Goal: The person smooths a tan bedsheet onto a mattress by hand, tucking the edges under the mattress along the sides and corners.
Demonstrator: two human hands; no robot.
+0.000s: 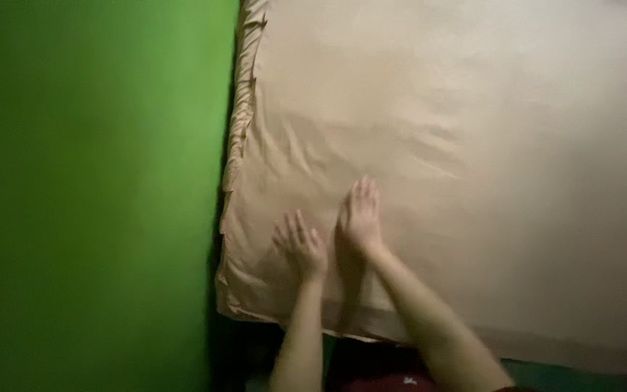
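Both palms were down on the wide beige fabric bed sheet (473, 145), which filled the frame from twelve o'clock round to five: the left hand (300, 243) lay flat with fingers spread near the seven o'clock corner, and the right hand (361, 216) lay flat just beside it at its two o'clock, fingers together, neither gripping. The plain green wall (88, 196) took the nine o'clock side, with the sheet's crumpled edge against it. The sheet ran off the frame at three o'clock, and motion blur smeared the fingertips.
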